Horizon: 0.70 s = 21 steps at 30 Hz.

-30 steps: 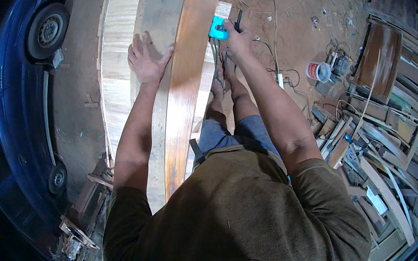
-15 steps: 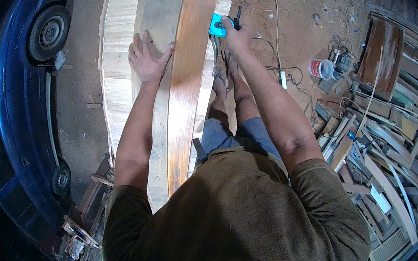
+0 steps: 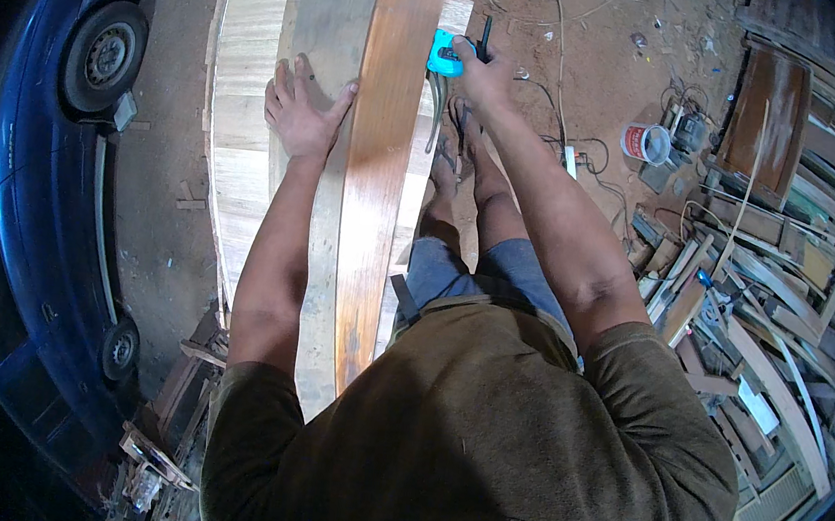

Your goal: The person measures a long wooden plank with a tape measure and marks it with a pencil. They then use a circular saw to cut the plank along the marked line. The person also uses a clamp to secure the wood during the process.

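My left hand (image 3: 305, 121) lies with its fingers spread on a weathered grey board (image 3: 337, 32), its thumb reaching to the seam with the reddish-brown board (image 3: 385, 127) alongside. Beyond the right edge of the brown board, near its far end, my right hand (image 3: 487, 76) grips a teal tape measure (image 3: 446, 54). A slim black stick-like thing (image 3: 486, 32) pokes up from the same hand; its kind is unclear. Both boards rest lengthwise on a pale plank surface (image 3: 242, 123). A curved grey piece (image 3: 437, 112) hangs beside its right edge, below the tape measure.
A blue car (image 3: 53, 185) stands at the left. On the dirt floor to the right are cables (image 3: 560, 63), a white bucket (image 3: 646, 143) and a dark power tool (image 3: 690, 126). Stacked wood scraps (image 3: 783, 326) fill the far right; more scraps (image 3: 184, 409) lie at lower left.
The whole view has shifted slightly, so the boards and hands appear a little further right. Against the boards, both hands and the tape measure stay nearly where they were.
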### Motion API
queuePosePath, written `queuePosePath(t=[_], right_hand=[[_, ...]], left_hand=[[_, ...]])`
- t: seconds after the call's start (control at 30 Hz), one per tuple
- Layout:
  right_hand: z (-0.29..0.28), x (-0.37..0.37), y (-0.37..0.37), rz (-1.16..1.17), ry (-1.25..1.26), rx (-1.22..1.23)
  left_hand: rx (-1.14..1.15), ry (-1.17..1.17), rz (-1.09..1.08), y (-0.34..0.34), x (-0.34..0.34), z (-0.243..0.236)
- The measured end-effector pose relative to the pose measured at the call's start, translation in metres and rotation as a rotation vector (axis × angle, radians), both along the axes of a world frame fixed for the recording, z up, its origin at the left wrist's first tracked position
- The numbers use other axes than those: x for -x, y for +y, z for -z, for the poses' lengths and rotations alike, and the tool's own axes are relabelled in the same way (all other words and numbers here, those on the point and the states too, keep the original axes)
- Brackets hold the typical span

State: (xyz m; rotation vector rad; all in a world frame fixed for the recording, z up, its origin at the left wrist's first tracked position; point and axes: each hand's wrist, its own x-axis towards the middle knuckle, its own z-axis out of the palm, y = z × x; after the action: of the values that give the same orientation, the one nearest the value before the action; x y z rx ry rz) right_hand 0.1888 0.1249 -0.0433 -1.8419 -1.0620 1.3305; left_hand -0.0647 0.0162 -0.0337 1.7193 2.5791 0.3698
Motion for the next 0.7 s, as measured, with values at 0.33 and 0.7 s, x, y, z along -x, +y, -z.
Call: queuePosePath(t=[0.33,0.7], right_hand=[[-0.091,-0.08,-0.075,0.155,0.939,0.286],[-0.172,-0.103,-0.241,-0.779,0.199,0.0]], left_hand=[[0.07,-0.034,0.005,-0.009,0.006,-0.002],[0.131,-1.712,-0.067,-0.223,-0.143,-0.1]])
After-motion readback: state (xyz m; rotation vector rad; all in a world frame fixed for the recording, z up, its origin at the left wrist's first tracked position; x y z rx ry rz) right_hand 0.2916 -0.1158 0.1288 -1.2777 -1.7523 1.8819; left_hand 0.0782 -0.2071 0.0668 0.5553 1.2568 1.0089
